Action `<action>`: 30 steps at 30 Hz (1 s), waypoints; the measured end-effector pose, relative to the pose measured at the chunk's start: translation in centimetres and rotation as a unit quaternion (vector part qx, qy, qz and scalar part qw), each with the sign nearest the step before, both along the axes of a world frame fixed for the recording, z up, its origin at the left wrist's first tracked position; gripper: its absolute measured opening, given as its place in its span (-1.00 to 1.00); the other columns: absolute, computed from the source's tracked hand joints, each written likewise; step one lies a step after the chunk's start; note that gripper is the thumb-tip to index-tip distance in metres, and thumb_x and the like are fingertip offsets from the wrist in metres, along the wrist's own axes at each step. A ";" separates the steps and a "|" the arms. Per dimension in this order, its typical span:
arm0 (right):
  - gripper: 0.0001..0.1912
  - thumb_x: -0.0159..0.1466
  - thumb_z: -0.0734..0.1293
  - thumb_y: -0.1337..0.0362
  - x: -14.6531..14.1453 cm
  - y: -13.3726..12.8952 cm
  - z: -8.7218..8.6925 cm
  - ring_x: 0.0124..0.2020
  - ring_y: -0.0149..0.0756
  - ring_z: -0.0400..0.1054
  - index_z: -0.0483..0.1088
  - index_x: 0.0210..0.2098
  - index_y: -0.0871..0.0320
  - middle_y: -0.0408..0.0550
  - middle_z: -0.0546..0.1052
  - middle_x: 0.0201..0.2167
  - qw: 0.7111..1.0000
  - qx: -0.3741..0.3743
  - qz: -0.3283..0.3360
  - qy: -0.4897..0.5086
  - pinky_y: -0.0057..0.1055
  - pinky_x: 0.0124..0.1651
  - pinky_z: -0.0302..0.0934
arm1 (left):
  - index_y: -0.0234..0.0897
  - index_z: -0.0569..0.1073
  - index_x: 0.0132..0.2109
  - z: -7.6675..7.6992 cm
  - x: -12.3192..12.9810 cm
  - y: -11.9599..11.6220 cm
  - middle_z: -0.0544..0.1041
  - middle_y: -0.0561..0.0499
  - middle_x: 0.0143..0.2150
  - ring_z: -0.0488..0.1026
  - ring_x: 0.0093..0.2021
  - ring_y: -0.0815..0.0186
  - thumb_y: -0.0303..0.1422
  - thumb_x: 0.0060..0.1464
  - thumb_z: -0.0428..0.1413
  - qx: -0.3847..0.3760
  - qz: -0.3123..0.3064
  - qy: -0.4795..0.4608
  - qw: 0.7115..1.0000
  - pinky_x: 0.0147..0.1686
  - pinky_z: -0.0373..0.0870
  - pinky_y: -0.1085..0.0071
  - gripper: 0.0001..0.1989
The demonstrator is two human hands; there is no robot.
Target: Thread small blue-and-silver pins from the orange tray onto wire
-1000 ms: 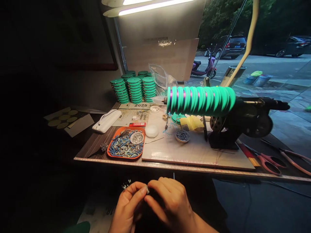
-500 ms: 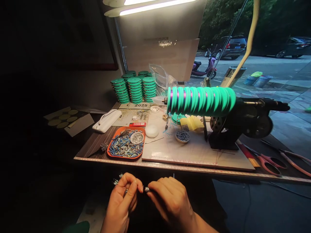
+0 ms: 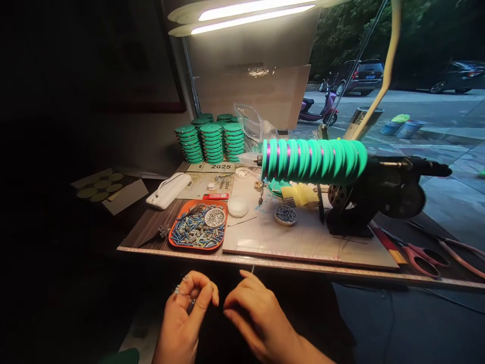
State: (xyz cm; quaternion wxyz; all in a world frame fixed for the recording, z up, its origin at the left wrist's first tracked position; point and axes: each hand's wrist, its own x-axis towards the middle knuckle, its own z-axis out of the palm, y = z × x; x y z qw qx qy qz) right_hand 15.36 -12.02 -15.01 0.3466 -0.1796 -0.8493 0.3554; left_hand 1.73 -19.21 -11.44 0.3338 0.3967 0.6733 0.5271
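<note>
While some small pale pieces (image 3: 177, 289) stick out between the fingers of the left hand (image 3: 185, 318), this hand is lifted before the near edge of the bench (image 3: 149, 222), its thumb and forefinger meeting at the tips; it grasps these pieces, and a dark bit (image 3: 191, 304) shows inside its curl. The right hand (image 3: 259, 311) is near but apart, its back upward, the forearm coming from the lower right. Its fingers are bent; whether they grasp something, I cannot tell. Beyond the hands, an orange tray (image 3: 195, 248) lies on the bench, and farther right stands a black machine (image 3: 379, 197) carrying green discs (image 3: 314, 161).
</note>
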 end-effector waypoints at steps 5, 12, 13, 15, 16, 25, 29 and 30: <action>-0.86 0.23 0.19 0.33 0.4 0.1 0.0 -0.49 -0.62 0.30 0.34 -0.41 0.19 -0.23 0.42 -0.55 0.997 -0.061 -0.031 0.027 -0.50 0.09 0.18 | -0.29 0.37 -0.35 -0.3 -0.8 0.7 0.36 0.10 -0.52 -0.05 -0.70 0.53 -0.11 0.00 0.02 -0.050 0.015 -0.086 0.995 -0.70 -0.06 0.53 -0.70; -0.86 0.21 0.21 0.36 0.3 0.1 0.4 -0.50 -0.64 0.28 0.35 -0.45 0.22 -0.23 0.39 -0.58 0.995 -0.069 -0.041 0.053 -0.60 -0.01 0.21 | -0.31 0.41 -0.30 3.1 -7.6 2.9 0.44 -0.03 -0.42 0.29 -0.49 0.30 -0.27 -0.07 -0.09 -0.093 0.123 0.280 0.948 -0.47 0.21 0.43 -0.73; -0.85 0.21 0.21 0.35 0.3 0.1 0.4 -0.50 -0.63 0.27 0.35 -0.45 0.22 -0.23 0.39 -0.58 0.995 -0.070 -0.041 0.052 -0.60 -0.02 0.22 | -0.31 0.41 -0.24 4.0 -8.6 3.5 0.46 -0.04 -0.37 0.31 -0.46 0.29 -0.30 -0.02 -0.15 -0.148 0.151 0.339 0.916 -0.44 0.20 0.43 -0.69; -0.84 0.22 0.20 0.34 0.2 0.1 0.5 -0.50 -0.62 0.27 0.35 -0.46 0.23 -0.21 0.39 -0.58 0.995 -0.071 -0.042 0.048 -0.59 -0.02 0.22 | -0.34 0.43 -0.17 5.6 -10.5 4.5 0.46 -0.04 -0.34 0.32 -0.42 0.25 -0.30 -0.01 -0.11 -0.188 0.157 0.382 0.891 -0.39 0.18 0.41 -0.67; -0.84 0.22 0.20 0.34 0.2 0.1 0.5 -0.50 -0.62 0.26 0.35 -0.46 0.23 -0.21 0.39 -0.58 0.996 -0.070 -0.042 0.047 -0.59 -0.02 0.22 | -0.34 0.45 -0.18 6.2 -11.4 5.0 0.46 -0.04 -0.35 0.33 -0.41 0.24 -0.29 -0.04 -0.06 -0.204 0.148 0.393 0.884 -0.37 0.17 0.40 -0.67; -0.81 0.22 0.19 0.32 0.4 0.2 0.5 -0.50 -0.60 0.25 0.34 -0.47 0.23 -0.20 0.38 -0.60 0.996 -0.072 -0.040 0.033 -0.60 -0.10 0.24 | -0.40 0.46 -0.13 6.1 -15.9 5.0 0.53 -0.12 -0.16 0.42 -0.19 0.13 -0.12 -0.26 0.10 -0.242 0.016 0.326 0.914 -0.24 0.27 0.39 -0.45; -0.81 0.23 0.18 0.32 0.3 0.2 0.5 -0.51 -0.62 0.26 0.35 -0.47 0.23 -0.20 0.39 -0.59 0.996 -0.073 -0.037 0.035 -0.58 -0.05 0.23 | -0.35 0.52 -0.28 5.5 -16.1 5.1 0.55 -0.05 -0.27 0.40 -0.27 0.16 -0.24 -0.41 0.20 -0.238 0.036 0.324 0.915 -0.30 0.23 0.42 -0.58; -0.80 0.23 0.18 0.32 0.4 0.2 0.5 -0.51 -0.62 0.26 0.35 -0.47 0.23 -0.20 0.39 -0.59 0.996 -0.072 -0.037 0.037 -0.58 -0.06 0.23 | -0.33 0.52 -0.37 5.5 -16.0 5.2 0.54 0.01 -0.36 0.39 -0.32 0.20 -0.26 -0.42 0.21 -0.234 0.046 0.325 0.915 -0.34 0.21 0.45 -0.66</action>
